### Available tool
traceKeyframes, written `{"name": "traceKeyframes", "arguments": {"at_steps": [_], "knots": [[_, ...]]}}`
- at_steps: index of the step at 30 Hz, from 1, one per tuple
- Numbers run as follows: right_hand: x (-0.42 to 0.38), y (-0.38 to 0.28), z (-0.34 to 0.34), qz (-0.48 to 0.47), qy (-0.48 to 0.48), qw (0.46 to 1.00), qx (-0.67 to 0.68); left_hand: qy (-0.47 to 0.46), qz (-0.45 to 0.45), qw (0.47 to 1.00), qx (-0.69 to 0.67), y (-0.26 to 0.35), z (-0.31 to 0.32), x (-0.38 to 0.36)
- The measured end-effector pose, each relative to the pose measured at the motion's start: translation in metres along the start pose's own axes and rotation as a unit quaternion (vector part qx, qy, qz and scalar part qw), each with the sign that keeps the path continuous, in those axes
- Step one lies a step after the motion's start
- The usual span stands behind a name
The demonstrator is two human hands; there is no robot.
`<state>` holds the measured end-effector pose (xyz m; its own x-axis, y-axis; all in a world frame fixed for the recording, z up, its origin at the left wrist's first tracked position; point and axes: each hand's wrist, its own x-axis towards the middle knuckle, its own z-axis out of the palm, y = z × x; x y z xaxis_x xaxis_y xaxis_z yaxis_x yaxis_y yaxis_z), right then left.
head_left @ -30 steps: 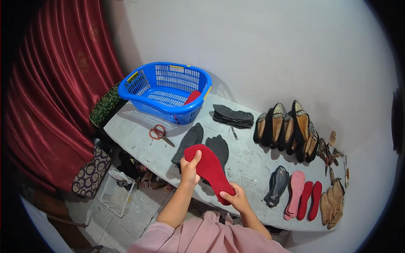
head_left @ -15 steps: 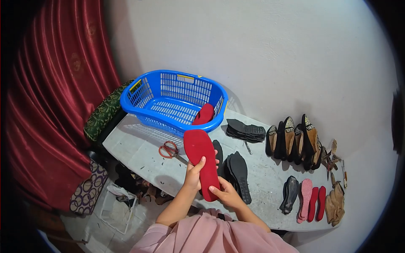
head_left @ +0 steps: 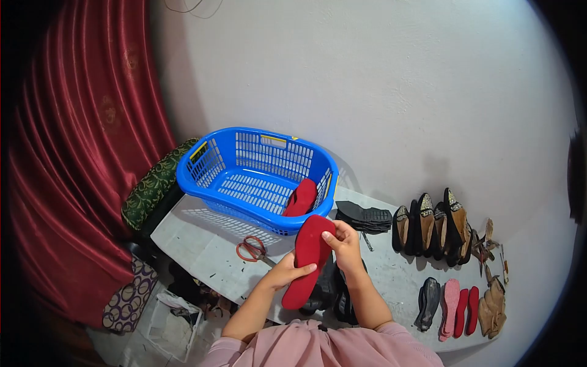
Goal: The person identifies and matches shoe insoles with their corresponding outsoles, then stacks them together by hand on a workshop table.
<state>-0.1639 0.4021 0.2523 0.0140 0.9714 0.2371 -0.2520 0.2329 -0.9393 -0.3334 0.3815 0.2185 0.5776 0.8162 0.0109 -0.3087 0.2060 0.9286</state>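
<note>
A red insole (head_left: pixel 310 252) is held up over the near side of the table, tilted, its wide end toward the basket. My left hand (head_left: pixel 286 272) grips its left edge near the middle, thumb on top. With thumb and fingers, my right hand (head_left: pixel 346 246) pinches the right edge near the wide end. Directly below lie black shoe soles (head_left: pixel 324 289), partly hidden by the insole and my right arm. Scissors with orange handles (head_left: pixel 251 248) lie left of my left hand. Just beyond the insole, more red insoles (head_left: pixel 301 199) rest inside the blue basket (head_left: pixel 257 218).
Black soles (head_left: pixel 364 216) are stacked right of the basket, and several dark flat shoes (head_left: pixel 431 226) stand along the wall. Gray (head_left: pixel 428 303), pink (head_left: pixel 449 306) and small red pieces (head_left: pixel 466 311) lie at the right. A white bin (head_left: pixel 173 330) sits on the floor.
My right hand has moved from the insole's lower end up to its wide end. The insole has tilted to the right, and my left hand sits lower along it. The view has shifted upward.
</note>
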Motion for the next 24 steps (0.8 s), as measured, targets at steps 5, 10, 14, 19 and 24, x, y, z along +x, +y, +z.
{"name": "traceKeyframes", "arguments": {"at_steps": [5, 10, 14, 19, 24], "knots": [[0.005, -0.004, -0.042, 0.044, 0.085, 0.995, 0.020, -0.031, -0.048, 0.988, 0.143, -0.030, -0.020, 0.016], [0.008, -0.014, -0.067, 0.054, 0.061, 0.995, -0.062, 0.014, -0.042, 0.943, 0.329, -0.022, 0.004, 0.018], [0.006, -0.016, -0.066, 0.019, 0.079, 0.989, -0.122, -0.004, -0.031, 0.937, 0.347, -0.015, 0.007, 0.019], [0.009, -0.037, -0.080, 0.024, -0.079, 0.972, -0.220, 0.011, -0.025, 0.882, 0.470, 0.005, 0.011, 0.008], [-0.011, -0.074, -0.059, -0.049, -0.156, 0.874, -0.457, -0.010, -0.014, 0.855, 0.518, 0.017, 0.014, -0.003]]}}
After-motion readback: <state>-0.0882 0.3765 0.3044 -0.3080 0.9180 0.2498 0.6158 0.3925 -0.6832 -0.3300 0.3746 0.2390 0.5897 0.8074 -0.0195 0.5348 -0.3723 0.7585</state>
